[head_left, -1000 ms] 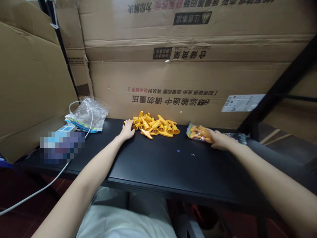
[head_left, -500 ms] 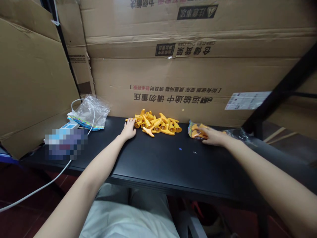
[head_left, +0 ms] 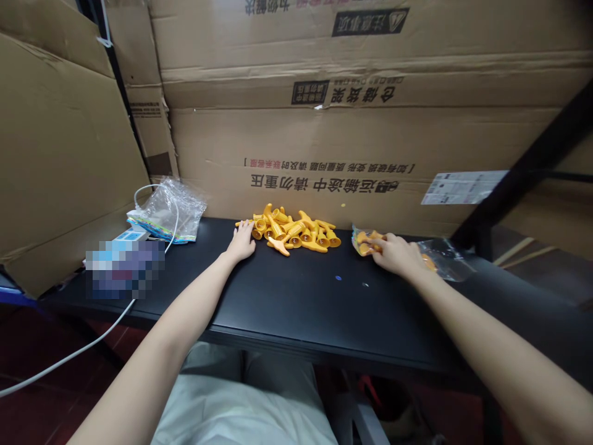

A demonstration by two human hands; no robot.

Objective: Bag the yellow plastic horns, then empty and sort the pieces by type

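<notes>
Black table (head_left: 296, 309). Right end: clear bag (head_left: 448, 259), likely limp, slippery; I'd pinch its edge. Middle: yellow pieces (head_left: 294, 230), probably light, stiff; grasp stems. Right hand (head_left: 398, 254) over bag, grip unreadable; left hand (head_left: 241, 242) at pile's edge, fingers loosely open.

- Left arm (head_left: 178, 334) and right arm (head_left: 491, 340) were bare as far as the view went; both slim, narrowing to the wrist.
- Left hand (head_left: 241, 242) and right hand (head_left: 393, 254): bare too, slender fingers.
- Lap clothing (head_left: 245, 405): pale grey-green, plain, loose, softly creased.
- Trouser legs (head_left: 278, 364): same pale shade, dark gap between.
</notes>
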